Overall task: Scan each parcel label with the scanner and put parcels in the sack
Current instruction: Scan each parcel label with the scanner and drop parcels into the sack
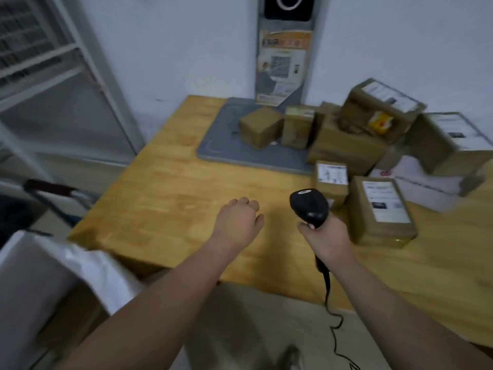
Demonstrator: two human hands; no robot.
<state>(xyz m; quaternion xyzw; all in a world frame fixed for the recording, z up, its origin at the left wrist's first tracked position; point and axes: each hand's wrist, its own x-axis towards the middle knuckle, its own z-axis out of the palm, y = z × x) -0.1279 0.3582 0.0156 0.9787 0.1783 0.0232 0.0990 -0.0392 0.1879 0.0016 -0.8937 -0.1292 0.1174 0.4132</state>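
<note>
1. Right hand (324,236): fingers wrapped firmly around the grip of the black handheld barcode scanner (309,206), head up and facing away from the wearer toward the parcels. Its cord (329,303) hangs off the table edge to the floor.
2. Left hand (240,222): holds nothing; fingers loosely curled, palm down, hovering over bare wood near the scanner. Contact with the table cannot be confirmed.
3. Nearest parcels: a labelled cardboard box (380,212) lies just beside the right hand, label up; a smaller labelled box (332,180) stands just behind the scanner head.
4. Further stock: several more cardboard boxes (346,145) are heaped at the far right of the wooden table (165,188), two resting on a grey mat (221,145), with a white mailer bag (426,180) under the heap.
5. Sack (53,265): white, open-mouthed, at lower left beside the table, well apart from the heap. Its contents are not visible.
6. Assessment: no parcel is in hand and no scan appears underway. Most of the work evidently remains; the nearest labelled box is the likely next item.
</note>
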